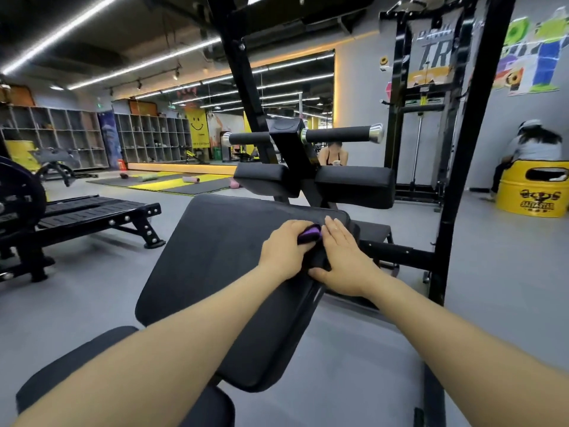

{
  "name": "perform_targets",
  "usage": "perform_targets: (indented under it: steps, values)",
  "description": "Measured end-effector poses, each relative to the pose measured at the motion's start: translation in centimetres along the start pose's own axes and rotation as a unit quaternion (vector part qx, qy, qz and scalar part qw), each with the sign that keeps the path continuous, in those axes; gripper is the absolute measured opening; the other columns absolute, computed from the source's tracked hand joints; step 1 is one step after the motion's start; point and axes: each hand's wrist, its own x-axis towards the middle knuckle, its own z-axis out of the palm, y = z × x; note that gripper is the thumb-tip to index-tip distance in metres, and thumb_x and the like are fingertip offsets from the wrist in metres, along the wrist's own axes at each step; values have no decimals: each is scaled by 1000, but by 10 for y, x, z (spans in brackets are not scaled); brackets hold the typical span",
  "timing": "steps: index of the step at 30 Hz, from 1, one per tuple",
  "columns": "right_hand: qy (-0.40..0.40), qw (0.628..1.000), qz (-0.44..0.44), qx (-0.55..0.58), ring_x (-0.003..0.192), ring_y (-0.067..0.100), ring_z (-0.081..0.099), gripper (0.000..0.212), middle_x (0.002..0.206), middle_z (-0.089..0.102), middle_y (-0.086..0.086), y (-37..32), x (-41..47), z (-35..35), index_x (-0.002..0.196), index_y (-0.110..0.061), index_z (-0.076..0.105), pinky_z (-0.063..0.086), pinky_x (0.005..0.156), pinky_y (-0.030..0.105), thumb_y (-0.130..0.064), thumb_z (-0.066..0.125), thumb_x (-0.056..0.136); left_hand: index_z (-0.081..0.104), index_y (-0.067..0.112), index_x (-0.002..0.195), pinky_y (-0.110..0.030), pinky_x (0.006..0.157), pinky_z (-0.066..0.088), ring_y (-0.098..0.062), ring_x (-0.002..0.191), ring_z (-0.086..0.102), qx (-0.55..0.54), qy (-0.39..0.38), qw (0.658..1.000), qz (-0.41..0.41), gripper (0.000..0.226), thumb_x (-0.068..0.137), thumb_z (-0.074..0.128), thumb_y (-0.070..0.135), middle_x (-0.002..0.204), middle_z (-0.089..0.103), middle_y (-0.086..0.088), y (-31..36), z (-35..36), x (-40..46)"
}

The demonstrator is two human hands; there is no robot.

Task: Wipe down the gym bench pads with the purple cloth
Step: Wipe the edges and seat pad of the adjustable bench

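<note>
A large black bench pad (215,257) slopes away from me in the middle of the view. My left hand (284,248) is closed on a bunched purple cloth (309,235) near the pad's far right corner. My right hand (341,257) lies flat with fingers together right beside the cloth, its thumb under the pad's right edge. A smaller seat pad (77,359) sits close to me at lower left. Two short black pads (354,183) and foam roller handles (338,134) stand beyond the big pad.
A black steel frame upright (462,167) rises on the right. Another black bench (92,211) stands at left. A yellow drum (534,192) with a person sitting on it is at far right. A mirror wall, shelves and floor mats lie behind.
</note>
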Motion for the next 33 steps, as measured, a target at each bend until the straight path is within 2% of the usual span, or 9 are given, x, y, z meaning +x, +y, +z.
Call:
perform_targets:
  steps: [3, 9, 11, 14, 15, 18, 21, 26, 33]
  values:
    - [39, 995, 28, 86, 143, 24, 1, 71, 156, 9, 6, -13, -8, -8, 150, -16, 9, 9, 115, 32, -36, 48, 95, 60, 23, 112, -44, 94, 49, -23, 101, 60, -234, -28, 969, -72, 22, 90, 58, 23, 106, 65, -1, 2, -2, -4]
    - [97, 956, 39, 276, 129, 26, 34, 70, 141, 26, 3, -40, 9, -7, 149, -32, 13, 29, 112, 40, -35, 53, 92, 59, 14, 120, -34, 84, 48, -21, 103, 61, -702, -140, 658, -234, 49, 98, 30, 47, 114, 65, -8, 13, -17, -2]
    - [176, 962, 29, 205, 123, 27, 38, 62, 136, 34, 5, -40, 19, -17, 145, -26, 28, 32, 107, 37, -22, 56, 90, 58, 19, 118, -30, 85, 45, -16, 106, 58, -668, -142, 704, -194, 51, 99, 22, 49, 114, 64, -3, 8, -18, 0]
    - [230, 972, -19, -33, 121, 30, 32, 55, 142, 33, 2, -27, 25, -21, 144, -24, 32, 32, 102, 34, -14, 50, 92, 59, 20, 102, -30, 85, 43, -11, 92, 53, -282, -67, 954, -73, 32, 99, 34, 40, 99, 55, 3, -17, -22, 2]
    - [201, 972, -28, -115, 127, 31, 26, 55, 147, 28, 0, -19, 26, -16, 145, -26, 29, 28, 106, 36, -20, 49, 94, 57, 18, 111, -33, 91, 42, -13, 101, 49, -119, -28, 992, -42, 27, 98, 40, 34, 109, 49, 2, -33, -23, 3]
    - [125, 969, -42, -210, 139, 38, 22, 57, 152, 28, 4, -2, 31, 6, 144, -25, 34, 24, 112, 50, -36, 55, 91, 44, 19, 132, -37, 96, 42, -18, 124, 32, 89, 7, 995, -51, 41, 93, 51, 29, 133, 32, 3, -72, -34, -5]
    - [142, 954, -101, -244, 123, 44, 46, 54, 135, 52, 11, 2, 63, 6, 130, -15, 54, 44, 97, 51, -33, 69, 82, 42, 21, 133, -34, 91, 43, -17, 124, 33, 122, 22, 991, -45, 41, 94, 50, 29, 136, 32, 6, -94, -40, -4]
    - [101, 954, -97, -266, 137, 33, 20, 52, 154, 16, 2, -29, 140, 9, 146, -24, 23, 24, 112, 41, -40, 36, 98, 42, 25, 135, -32, 92, 42, -17, 120, 46, 156, 5, 988, -12, 41, 95, 47, 33, 137, 40, 9, -105, -45, 0]
    - [120, 957, -160, -210, 135, 27, 31, 45, 148, 34, 0, -9, 110, 0, 139, -23, 41, 33, 109, 40, -36, 38, 97, 44, 27, 136, -31, 88, 40, -20, 116, 51, 195, -2, 981, -9, 41, 95, 45, 35, 133, 45, 9, -103, -48, 3]
